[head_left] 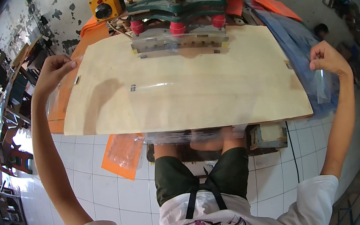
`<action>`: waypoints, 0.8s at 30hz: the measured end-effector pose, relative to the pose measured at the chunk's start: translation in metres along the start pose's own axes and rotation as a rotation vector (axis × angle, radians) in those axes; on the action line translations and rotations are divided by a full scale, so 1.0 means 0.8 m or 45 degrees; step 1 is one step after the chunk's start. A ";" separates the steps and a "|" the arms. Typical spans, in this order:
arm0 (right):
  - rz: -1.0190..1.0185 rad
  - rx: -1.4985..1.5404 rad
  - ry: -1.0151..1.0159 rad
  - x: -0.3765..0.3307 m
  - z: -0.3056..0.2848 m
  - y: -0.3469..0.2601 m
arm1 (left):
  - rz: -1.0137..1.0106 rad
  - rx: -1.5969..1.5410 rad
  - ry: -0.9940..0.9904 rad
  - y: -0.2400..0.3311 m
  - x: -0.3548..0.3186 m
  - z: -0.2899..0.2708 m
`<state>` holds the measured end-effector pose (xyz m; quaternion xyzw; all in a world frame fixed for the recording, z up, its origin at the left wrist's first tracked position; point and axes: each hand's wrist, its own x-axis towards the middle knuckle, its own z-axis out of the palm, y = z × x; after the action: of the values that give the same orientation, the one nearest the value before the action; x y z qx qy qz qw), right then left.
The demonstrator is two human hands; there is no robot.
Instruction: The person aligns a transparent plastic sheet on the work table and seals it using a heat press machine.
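Clear film (154,85): lies on the pale board (267,56), just short of the press (176,7) at its far edge.
Left hand (53,72): fingertips together near your board's far left corner; whether they pinch film, I cannot tell.
Right hand (331,60): fingertips together beyond the right edge, seemingly clamped on a clear strip (322,90).
Press work: you're apparently spreading film; next calls for squaring it.

Pale wooden board (97,62), clear plastic (196,97) across it
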<state>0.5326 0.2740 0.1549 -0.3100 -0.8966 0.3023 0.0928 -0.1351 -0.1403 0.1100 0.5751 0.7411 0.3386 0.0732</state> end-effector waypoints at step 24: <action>0.256 0.224 0.322 0.092 0.090 0.180 | -0.209 0.589 -0.005 -0.144 0.044 0.143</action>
<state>0.5206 0.3740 0.0093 -0.4242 -0.8125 0.3459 0.2008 -0.1818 -0.0735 -0.0348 0.5152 0.8429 0.1518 -0.0318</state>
